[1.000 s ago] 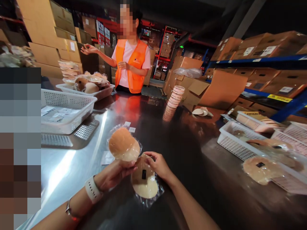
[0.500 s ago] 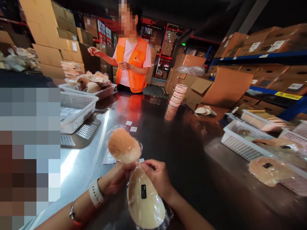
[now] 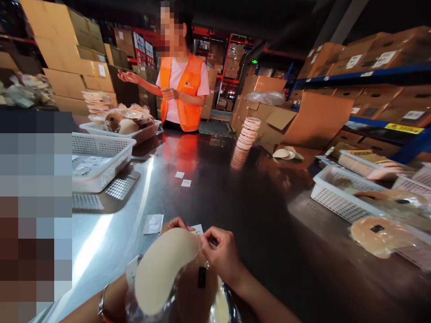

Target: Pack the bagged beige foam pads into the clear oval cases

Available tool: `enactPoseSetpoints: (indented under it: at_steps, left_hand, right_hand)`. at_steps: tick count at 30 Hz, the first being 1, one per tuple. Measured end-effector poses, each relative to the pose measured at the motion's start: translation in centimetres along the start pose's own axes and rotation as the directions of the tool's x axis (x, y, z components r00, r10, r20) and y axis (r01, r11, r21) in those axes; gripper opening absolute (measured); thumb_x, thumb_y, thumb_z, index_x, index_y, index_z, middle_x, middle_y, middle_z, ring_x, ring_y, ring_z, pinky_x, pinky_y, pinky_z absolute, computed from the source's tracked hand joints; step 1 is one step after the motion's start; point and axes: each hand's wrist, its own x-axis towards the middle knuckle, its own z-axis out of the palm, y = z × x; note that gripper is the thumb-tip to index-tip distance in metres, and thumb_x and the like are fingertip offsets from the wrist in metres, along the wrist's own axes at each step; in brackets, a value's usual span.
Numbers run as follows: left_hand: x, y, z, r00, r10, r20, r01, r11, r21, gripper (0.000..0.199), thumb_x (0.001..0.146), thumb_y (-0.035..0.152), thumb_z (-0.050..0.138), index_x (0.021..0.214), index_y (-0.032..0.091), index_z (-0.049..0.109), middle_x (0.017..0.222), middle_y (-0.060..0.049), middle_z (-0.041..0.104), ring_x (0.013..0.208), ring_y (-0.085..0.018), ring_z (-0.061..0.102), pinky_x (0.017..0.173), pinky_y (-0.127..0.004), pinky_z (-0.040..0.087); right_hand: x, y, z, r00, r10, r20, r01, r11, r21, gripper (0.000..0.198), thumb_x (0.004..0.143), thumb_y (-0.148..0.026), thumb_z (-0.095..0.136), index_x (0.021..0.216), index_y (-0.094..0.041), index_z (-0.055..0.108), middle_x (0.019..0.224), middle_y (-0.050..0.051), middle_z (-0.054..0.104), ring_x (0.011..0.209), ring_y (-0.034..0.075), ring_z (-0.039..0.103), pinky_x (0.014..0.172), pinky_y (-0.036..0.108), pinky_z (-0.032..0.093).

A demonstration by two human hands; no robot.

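A pair of beige bra pads in clear plastic film hangs between my hands. The pale left pad [image 3: 164, 269] has flipped toward me and covers much of my left hand [image 3: 175, 223], whose bent fingers pinch the upper edge. My right hand [image 3: 222, 251] is closed, thumb and finger gripping the joined top of the pair. Below it, the shaded right pad [image 3: 191, 291] bears a small black label [image 3: 201, 277]. Just beyond my fingertips a white paper tag [image 3: 198, 229] shows, partly hidden. A white packet [image 3: 153, 224] lies on the table near my left hand.
White baskets stand left [image 3: 104, 172] and right [image 3: 336, 197] on the shiny table [image 3: 262, 233]. Two white paper squares [image 3: 182, 179] lie ahead. A stack of pads [image 3: 247, 134] rises farther back. Across the table stands a person in an orange vest [image 3: 186, 89].
The left pad has swung from beyond my hands down toward me, now lying over my left wrist. The right pad has turned darker and sits partly behind it. Both hands keep hold.
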Motion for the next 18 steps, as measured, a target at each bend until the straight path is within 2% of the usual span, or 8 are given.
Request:
enactPoseSetpoints:
  at_steps: [2,4,6,8,10,13,15,18]
  left_hand:
    - [0.6,-0.9,-0.4,0.997,0.067,0.044,-0.063,0.995,-0.074,0.037,0.047,0.048,0.09,0.056,0.022,0.066,0.067,-0.001,0.072,0.063,-0.02,0.066,0.061,-0.029,0.054]
    - [1.0,-1.5,-0.6,0.956,0.268,0.117,-0.255,0.961,-0.109,0.033,0.056,0.049,0.087,0.061,0.023,0.069,0.072,0.0,0.074,0.073,-0.019,0.068,0.075,-0.029,0.057]
    - [1.0,-1.6,-0.6,0.846,0.487,0.216,-0.476,0.873,-0.105,0.02,0.069,0.042,0.081,0.072,0.024,0.072,0.079,-0.001,0.075,0.08,-0.018,0.069,0.085,-0.031,0.056]
    - [0.7,-1.3,-0.6,0.737,0.609,0.293,-0.613,0.785,-0.091,0.012,0.08,0.036,0.073,0.083,0.025,0.073,0.088,-0.002,0.076,0.084,-0.018,0.069,0.088,-0.032,0.056]
    - [0.3,-0.9,-0.6,0.686,0.651,0.325,-0.673,0.738,-0.059,0.011,0.084,0.035,0.07,0.089,0.024,0.071,0.091,-0.002,0.075,0.086,-0.019,0.069,0.089,-0.033,0.056]
    - [-0.2,-0.5,-0.3,0.651,0.679,0.338,-0.72,0.694,-0.008,0.011,0.085,0.034,0.069,0.09,0.024,0.069,0.09,-0.001,0.075,0.087,-0.018,0.069,0.089,-0.034,0.057]
    - [-0.5,-0.4,-0.1,0.656,0.688,0.31,-0.729,0.684,0.027,0.011,0.084,0.034,0.07,0.088,0.023,0.068,0.089,-0.001,0.075,0.086,-0.018,0.069,0.089,-0.034,0.057]
    - [-0.6,-0.2,0.2,0.637,0.714,0.292,-0.759,0.647,0.073,0.013,0.085,0.035,0.069,0.086,0.022,0.069,0.085,-0.003,0.074,0.083,-0.018,0.069,0.087,-0.035,0.059]
  right_hand:
    - [-0.3,-0.2,-0.1,0.989,-0.135,-0.056,0.131,0.988,-0.076,0.022,0.08,-0.02,0.053,0.058,-0.017,0.058,0.053,-0.001,0.059,0.05,0.01,0.051,0.051,0.021,0.034]
    - [-0.7,-0.5,-0.3,0.955,-0.28,-0.096,0.263,0.951,-0.164,0.023,0.083,-0.018,0.052,0.06,-0.018,0.056,0.054,-0.002,0.058,0.051,0.01,0.051,0.054,0.023,0.035]
    - [-1.0,-0.8,-0.4,0.91,-0.401,-0.106,0.37,0.9,-0.232,0.025,0.086,-0.016,0.05,0.062,-0.018,0.055,0.054,-0.002,0.056,0.051,0.01,0.049,0.055,0.025,0.035]
    - [-1.3,-1.0,-0.6,0.866,-0.489,-0.104,0.451,0.853,-0.263,0.026,0.088,-0.015,0.048,0.064,-0.018,0.054,0.054,-0.003,0.054,0.051,0.01,0.047,0.055,0.026,0.034]
    - [-1.4,-1.2,-0.7,0.838,-0.535,-0.108,0.492,0.825,-0.277,0.024,0.09,-0.015,0.048,0.066,-0.019,0.054,0.055,-0.003,0.053,0.051,0.011,0.047,0.054,0.027,0.035]
    - [-1.6,-1.5,-0.8,0.821,-0.558,-0.125,0.511,0.814,-0.274,0.021,0.091,-0.015,0.049,0.071,-0.02,0.054,0.056,-0.002,0.055,0.052,0.011,0.049,0.054,0.028,0.037]
    - [-1.6,-1.6,-0.8,0.823,-0.554,-0.126,0.509,0.817,-0.272,0.022,0.093,-0.016,0.047,0.073,-0.02,0.054,0.056,-0.002,0.055,0.053,0.011,0.05,0.055,0.029,0.037]
    - [-1.7,-1.7,-0.8,0.834,-0.538,-0.122,0.493,0.825,-0.276,0.024,0.094,-0.017,0.046,0.071,-0.02,0.052,0.055,-0.002,0.054,0.052,0.011,0.049,0.055,0.029,0.038]
